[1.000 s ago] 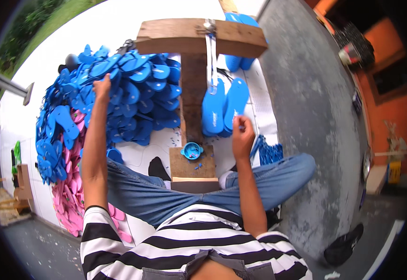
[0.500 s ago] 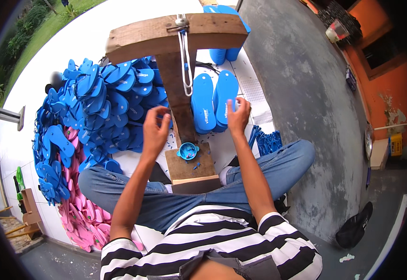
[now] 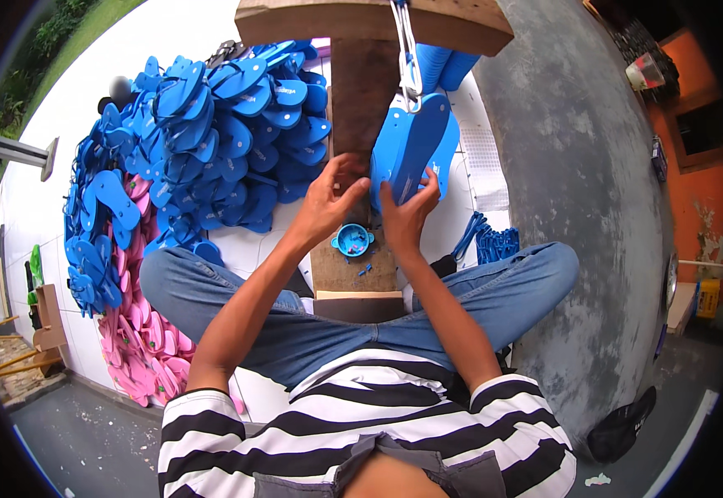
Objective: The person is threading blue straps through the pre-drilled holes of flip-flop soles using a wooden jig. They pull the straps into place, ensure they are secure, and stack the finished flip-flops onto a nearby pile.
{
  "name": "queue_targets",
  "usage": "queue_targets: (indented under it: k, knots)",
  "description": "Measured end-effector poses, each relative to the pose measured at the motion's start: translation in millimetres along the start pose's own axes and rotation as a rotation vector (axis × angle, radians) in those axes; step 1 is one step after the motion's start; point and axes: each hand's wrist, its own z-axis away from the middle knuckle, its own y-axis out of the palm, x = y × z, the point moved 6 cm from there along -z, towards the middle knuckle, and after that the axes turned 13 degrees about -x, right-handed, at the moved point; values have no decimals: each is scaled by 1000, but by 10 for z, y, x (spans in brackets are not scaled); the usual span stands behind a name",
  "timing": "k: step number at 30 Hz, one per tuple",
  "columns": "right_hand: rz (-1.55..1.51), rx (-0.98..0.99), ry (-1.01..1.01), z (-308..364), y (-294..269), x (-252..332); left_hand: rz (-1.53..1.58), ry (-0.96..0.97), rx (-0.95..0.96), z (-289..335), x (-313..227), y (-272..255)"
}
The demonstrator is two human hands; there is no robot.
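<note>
My right hand (image 3: 409, 212) grips the heel end of a blue flip-flop sole (image 3: 418, 137), lifted and tilted, with thumb and fingers on its two sides. Under it, partly covered, lies another blue sole (image 3: 447, 153). My left hand (image 3: 336, 199) is held beside the wooden post (image 3: 357, 108), fingers apart and slightly curled, nothing seen in it. From the post's crossbar (image 3: 311, 23) a looped white cord or wire tool (image 3: 407, 58) hangs close to the sole's toe end. A small blue bowl (image 3: 353, 241) with little scraps sits on the wooden base (image 3: 353, 278) below my hands.
At left spreads a large heap of blue flip-flops (image 3: 220, 137), with pink flip-flops (image 3: 146, 349) nearer me. Beyond the post stand more blue soles (image 3: 454, 70). A bunch of blue straps (image 3: 496, 246) lies by my right knee, below a white perforated sheet (image 3: 484, 166).
My right hand has taken hold of a blue sole and raised it toward the post. My left hand has come inward, nearer the post. The whole view has shifted.
</note>
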Motion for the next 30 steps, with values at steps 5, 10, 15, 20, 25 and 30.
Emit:
queue_targets:
  k: [5, 10, 15, 20, 25, 30]
  knots:
    - [-348, 287, -218, 656, -112, 279, 259, 192, -71, 42, -341, -9]
    - [-249, 725, -101, 740, -24, -8, 337, 261, -172, 53, -740, -444]
    - [389, 883, -336, 1161, 175, -600, 299, 413, -250, 47, -939, -717]
    - [415, 878, -388, 1204, 222, -656, 338, 401, -309, 63, -1029, -770]
    - [462, 938, -451, 1255, 234, -668, 275, 458, -334, 43, -1111, -785]
    - [425, 1031, -368, 1192, 226, -661, 285, 482, -331, 12, -1206, -778]
